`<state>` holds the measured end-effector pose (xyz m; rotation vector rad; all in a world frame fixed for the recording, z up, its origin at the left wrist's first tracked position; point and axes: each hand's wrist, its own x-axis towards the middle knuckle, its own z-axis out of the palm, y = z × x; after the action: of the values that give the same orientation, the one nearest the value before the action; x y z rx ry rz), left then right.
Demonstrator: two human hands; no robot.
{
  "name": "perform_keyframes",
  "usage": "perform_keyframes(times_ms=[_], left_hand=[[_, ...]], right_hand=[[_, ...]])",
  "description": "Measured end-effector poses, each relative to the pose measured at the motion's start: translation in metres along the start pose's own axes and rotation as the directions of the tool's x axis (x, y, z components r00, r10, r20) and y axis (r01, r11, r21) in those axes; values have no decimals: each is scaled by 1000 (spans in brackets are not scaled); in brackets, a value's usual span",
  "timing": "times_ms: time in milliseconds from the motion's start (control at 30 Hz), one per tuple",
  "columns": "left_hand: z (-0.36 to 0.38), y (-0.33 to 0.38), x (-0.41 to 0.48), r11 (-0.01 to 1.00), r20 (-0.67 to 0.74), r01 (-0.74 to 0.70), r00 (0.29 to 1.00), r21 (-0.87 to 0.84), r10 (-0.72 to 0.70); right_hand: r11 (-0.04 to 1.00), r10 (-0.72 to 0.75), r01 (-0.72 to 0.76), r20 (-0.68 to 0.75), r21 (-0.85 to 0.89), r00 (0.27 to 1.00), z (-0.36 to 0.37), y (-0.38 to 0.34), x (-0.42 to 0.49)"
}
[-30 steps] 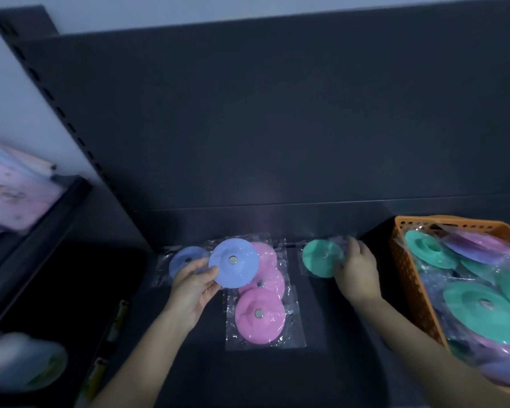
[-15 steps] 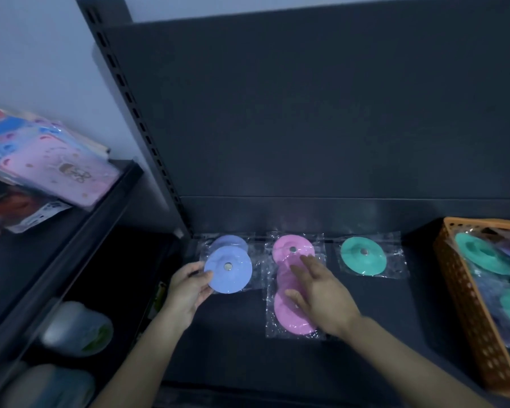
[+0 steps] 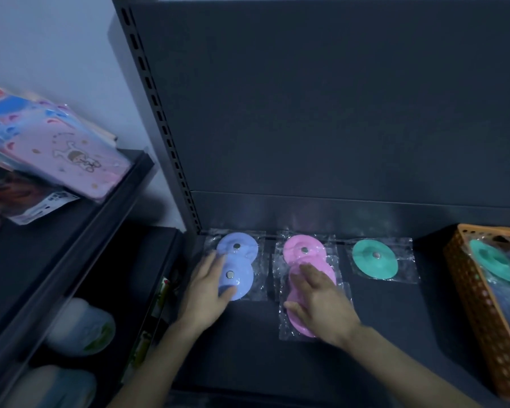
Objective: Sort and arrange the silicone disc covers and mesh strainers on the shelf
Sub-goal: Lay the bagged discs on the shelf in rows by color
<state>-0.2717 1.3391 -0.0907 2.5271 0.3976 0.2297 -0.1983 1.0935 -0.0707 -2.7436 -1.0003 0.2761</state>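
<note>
I see a dark shelf with a row of goods at its back edge. At the left lie two overlapping blue discs in clear bags. Just beside them is a pile of bagged pink discs, then a single green disc lying flat by itself. An orange basket sits at the right end.
</note>
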Motion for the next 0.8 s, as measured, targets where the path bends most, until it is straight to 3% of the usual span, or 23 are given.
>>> perform_keyframes(times_ms=[67, 233, 333, 467, 633, 800], left_hand=[[7, -2, -2, 996, 106, -44, 994, 77, 36], [10, 3, 2, 994, 147, -13, 989, 108, -4], [8, 13, 3, 988, 86, -48, 996, 144, 36], [10, 39, -3, 983, -25, -181, 983, 11, 181], [28, 65, -17, 952, 200, -305, 932, -21, 303], [42, 71, -19, 959, 373, -265, 903, 97, 212]], right_hand=[[1000, -8, 8, 0, -22, 1000, 3, 0, 0], [998, -20, 20, 1, -67, 1000, 10, 2, 2], [999, -22, 21, -20, -46, 1000, 12, 1, 2], [996, 24, -17, -80, 86, 997, 6, 10, -6], [992, 7, 0, -50, 128, 999, -1, 37, -29], [986, 52, -57, 36, 158, 998, 10, 46, -43]])
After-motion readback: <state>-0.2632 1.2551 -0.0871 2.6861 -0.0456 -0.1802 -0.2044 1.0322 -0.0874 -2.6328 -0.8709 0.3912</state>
